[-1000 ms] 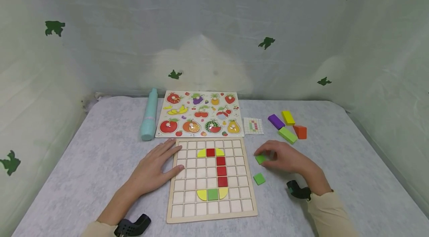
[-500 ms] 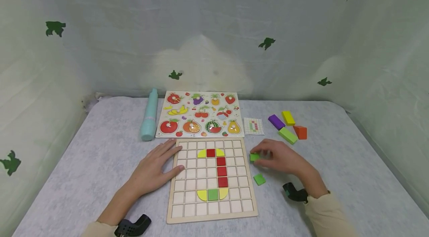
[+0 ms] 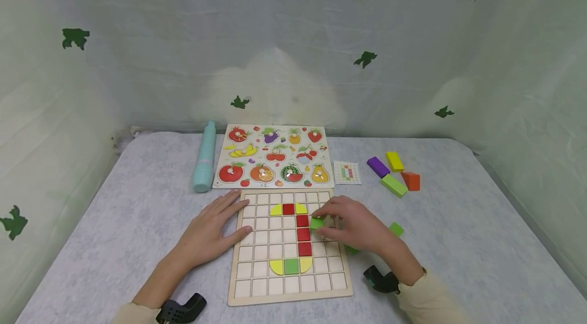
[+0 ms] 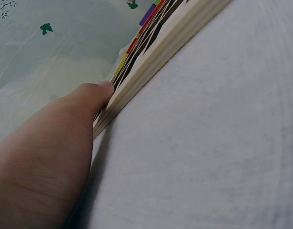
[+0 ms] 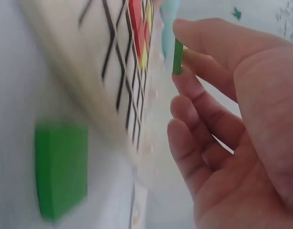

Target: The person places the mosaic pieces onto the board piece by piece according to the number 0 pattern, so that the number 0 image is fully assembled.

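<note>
**A thin green tile held by its edges over the grid board**

The right hand pinches a green square tile between thumb and fingertips, just above the grid board, beside the column of red tiles to its left. From the right wrist view the tile looks thin, flat and rigid, likely light painted wood, so it probably slips easily; a pinch on opposite edges suits it best. The left hand lies flat and relaxed, fingers straight, holding nothing, its fingertips touching the board's near edge. Two more green tiles lie on the cloth by the right wrist.
</note>
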Demonstrator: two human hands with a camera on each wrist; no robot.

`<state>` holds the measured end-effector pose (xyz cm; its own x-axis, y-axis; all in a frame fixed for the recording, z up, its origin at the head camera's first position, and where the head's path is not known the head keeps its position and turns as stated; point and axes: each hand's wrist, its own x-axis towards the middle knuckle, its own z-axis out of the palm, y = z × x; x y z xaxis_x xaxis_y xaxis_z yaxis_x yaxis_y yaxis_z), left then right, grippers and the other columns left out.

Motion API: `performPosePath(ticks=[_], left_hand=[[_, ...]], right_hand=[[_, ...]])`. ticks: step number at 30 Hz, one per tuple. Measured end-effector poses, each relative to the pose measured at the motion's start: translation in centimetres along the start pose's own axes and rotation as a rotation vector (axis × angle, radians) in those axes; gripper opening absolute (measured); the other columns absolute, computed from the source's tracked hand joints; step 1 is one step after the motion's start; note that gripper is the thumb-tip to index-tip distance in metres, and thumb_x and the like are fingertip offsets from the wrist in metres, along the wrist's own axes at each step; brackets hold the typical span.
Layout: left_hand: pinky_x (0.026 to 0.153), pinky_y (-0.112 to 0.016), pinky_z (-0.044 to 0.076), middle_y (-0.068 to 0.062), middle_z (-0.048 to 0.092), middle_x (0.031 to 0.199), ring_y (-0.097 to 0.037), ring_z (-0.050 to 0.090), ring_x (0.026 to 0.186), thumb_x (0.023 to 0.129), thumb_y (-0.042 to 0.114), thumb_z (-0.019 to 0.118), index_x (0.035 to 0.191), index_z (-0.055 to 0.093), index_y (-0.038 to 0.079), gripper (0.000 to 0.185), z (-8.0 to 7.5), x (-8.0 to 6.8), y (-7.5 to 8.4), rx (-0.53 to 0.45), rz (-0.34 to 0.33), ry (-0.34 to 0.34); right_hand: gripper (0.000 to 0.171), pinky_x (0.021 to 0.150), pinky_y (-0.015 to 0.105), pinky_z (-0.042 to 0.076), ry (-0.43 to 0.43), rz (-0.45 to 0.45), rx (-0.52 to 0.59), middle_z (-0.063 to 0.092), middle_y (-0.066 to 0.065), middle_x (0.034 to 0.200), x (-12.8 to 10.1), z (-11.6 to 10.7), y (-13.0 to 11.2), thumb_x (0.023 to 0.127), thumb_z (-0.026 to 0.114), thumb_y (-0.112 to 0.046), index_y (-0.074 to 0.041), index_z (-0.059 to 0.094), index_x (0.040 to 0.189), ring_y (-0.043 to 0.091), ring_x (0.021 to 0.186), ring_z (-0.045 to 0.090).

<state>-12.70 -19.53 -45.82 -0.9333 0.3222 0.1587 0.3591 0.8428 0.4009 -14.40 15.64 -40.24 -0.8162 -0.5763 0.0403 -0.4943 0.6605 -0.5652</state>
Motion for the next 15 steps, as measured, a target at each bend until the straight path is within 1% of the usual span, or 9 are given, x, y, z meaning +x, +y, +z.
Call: performPosePath(ticks=[4, 7, 10, 12, 15], left_hand=[[0.116, -0.064, 0.037, -0.012, 0.041, 0.163, -0.038, 0.037, 0.15, 0.092, 0.054, 0.071, 0.149, 0.057, 0.017, 0.069, 0.0, 0.0, -0.1, 0.001, 0.004, 0.003], [0.117, -0.064, 0.037, -0.012, 0.041, 0.163, -0.038, 0.037, 0.15, 0.092, 0.054, 0.071, 0.149, 0.057, 0.017, 0.069, 0.1, 0.0, -0.2, -0.001, 0.006, 0.004], [0.117, -0.063, 0.036, -0.012, 0.041, 0.163, -0.037, 0.037, 0.15, 0.092, 0.054, 0.07, 0.149, 0.056, 0.018, 0.069, 0.1, 0.0, -0.2, -0.002, 0.005, 0.004], [0.117, -0.063, 0.036, -0.011, 0.04, 0.163, -0.037, 0.037, 0.151, 0.092, 0.055, 0.07, 0.149, 0.056, 0.018, 0.069, 0.2, 0.0, -0.2, 0.0, 0.005, 0.004], [0.117, -0.064, 0.037, -0.011, 0.04, 0.164, -0.037, 0.036, 0.151, 0.092, 0.056, 0.07, 0.149, 0.056, 0.018, 0.069, 0.2, 0.0, -0.2, 0.002, 0.004, 0.004]], right_hand=[[0.03, 0.085, 0.028, 0.056, -0.014, -0.009, -0.005, 0.071, -0.014, 0.109, 0.4, 1.0, -1.4, 0.09, 0.081, -0.033, -0.024, 0.078, 0.118, 0.008, 0.102, 0.06], [0.029, 0.09, 0.03, 0.056, -0.021, -0.043, -0.022, 0.071, -0.013, 0.11, 0.8, 1.6, -2.3, 0.09, 0.081, -0.033, -0.023, 0.078, 0.118, 0.008, 0.106, 0.061], [0.027, 0.09, 0.029, 0.055, -0.027, -0.08, -0.06, 0.072, -0.013, 0.107, 1.1, 2.3, -3.1, 0.091, 0.081, -0.033, -0.023, 0.079, 0.116, 0.008, 0.103, 0.06], [0.027, 0.087, 0.028, 0.054, -0.032, -0.099, -0.078, 0.072, -0.013, 0.105, 1.3, 2.8, -3.5, 0.091, 0.081, -0.033, -0.022, 0.079, 0.115, 0.008, 0.1, 0.059], [0.026, 0.086, 0.025, 0.053, -0.063, -0.094, -0.072, 0.072, -0.015, 0.104, 1.4, 3.5, -4.2, 0.092, 0.08, -0.035, -0.024, 0.079, 0.115, 0.007, 0.098, 0.058]])
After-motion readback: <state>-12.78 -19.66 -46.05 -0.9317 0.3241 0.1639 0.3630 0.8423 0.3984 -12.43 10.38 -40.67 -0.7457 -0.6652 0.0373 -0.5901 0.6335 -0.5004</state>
